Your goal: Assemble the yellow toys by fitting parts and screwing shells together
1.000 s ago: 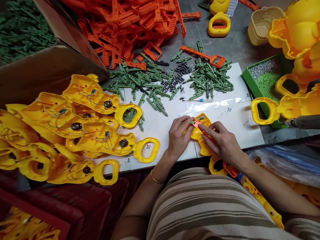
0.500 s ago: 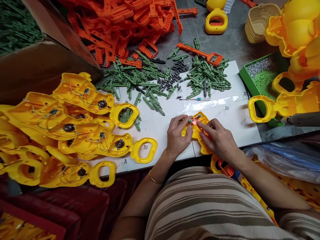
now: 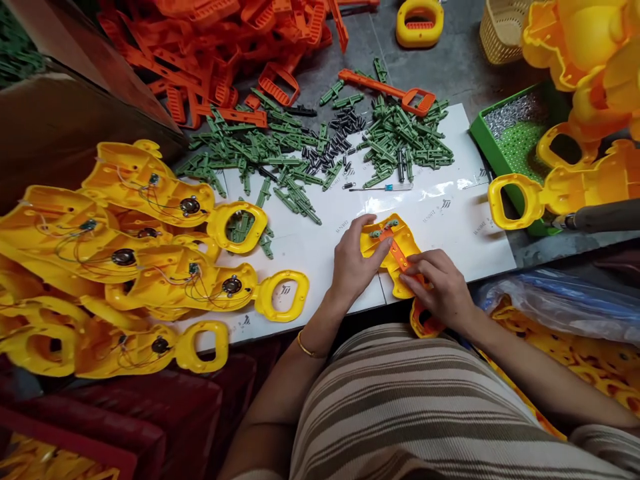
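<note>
A yellow plastic half-shell point(image 3: 405, 231) lies open side up at the table's front edge, its ring-shaped handle point(image 3: 425, 323) jutting toward my body. Inside the shell sits an orange plastic lever point(image 3: 397, 251), with two small green plastic pieces point(image 3: 391, 224) at its far end. My left hand point(image 3: 353, 261) grips the shell's left side, its thumb reaching over onto the lever. Lower down, the fingers of my right hand point(image 3: 443, 288) pinch the lever's near part. That hand covers the lever's near end and some of the shell.
Yellow shells with wired speakers point(image 3: 231, 286) are stacked at left. Green pieces point(image 3: 405, 137), black springs point(image 3: 330, 148) and a screwdriver point(image 3: 385, 188) lie beyond my hands, before heaped orange levers point(image 3: 215, 47). At right are a green screw tray point(image 3: 520, 143) and a dark tool point(image 3: 605, 217).
The orange lever now lies down inside the shell, its far end by the green pieces. My right hand has slid nearer to my body along it; my left fingers have lifted off the green pieces.
</note>
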A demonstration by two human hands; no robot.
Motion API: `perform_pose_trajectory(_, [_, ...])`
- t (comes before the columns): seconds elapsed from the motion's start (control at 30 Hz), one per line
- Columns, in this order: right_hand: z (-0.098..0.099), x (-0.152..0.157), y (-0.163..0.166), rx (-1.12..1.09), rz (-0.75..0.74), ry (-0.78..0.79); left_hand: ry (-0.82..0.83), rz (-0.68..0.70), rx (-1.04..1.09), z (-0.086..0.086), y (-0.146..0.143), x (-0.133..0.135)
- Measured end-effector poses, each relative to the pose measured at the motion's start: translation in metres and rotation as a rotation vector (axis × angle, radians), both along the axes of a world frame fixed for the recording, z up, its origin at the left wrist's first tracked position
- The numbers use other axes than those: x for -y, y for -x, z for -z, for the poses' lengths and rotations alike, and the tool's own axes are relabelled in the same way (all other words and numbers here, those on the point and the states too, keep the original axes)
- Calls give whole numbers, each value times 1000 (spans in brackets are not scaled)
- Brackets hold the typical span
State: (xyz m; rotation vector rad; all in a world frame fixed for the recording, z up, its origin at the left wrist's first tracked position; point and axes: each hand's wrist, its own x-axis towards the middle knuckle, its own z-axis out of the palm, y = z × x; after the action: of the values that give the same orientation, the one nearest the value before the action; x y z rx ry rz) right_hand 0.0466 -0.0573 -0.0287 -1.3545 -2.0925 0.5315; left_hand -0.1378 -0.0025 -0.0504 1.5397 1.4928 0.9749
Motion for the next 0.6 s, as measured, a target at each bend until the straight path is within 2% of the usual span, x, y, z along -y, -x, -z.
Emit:
perform_pose_trajectory(0.13, [-5, -12, -8, -138, -54, 35, 282, -48, 119, -3, 8, -8])
perform_pose_trajectory(0.23, [-8, -47, -17, -268, 3, 32, 428, -30, 270, -9, 17, -13])
perform_pose_trajectory(0.3, [-5, -81, -19, -211, 85, -2, 490, -17, 355, -13, 22, -11])
perform_pose_trajectory(0.4, [5, -131, -8, -59, 112, 2, 527, -3, 389, -18, 26, -5])
perform_pose_trajectory(0.5, [11, -169, 11, 55, 69, 34, 533, 3, 369, -20, 26, 1])
perform_pose_trajectory(0.6, [10, -189, 22, 98, -3, 47, 562, 17, 402, -23, 25, 3])
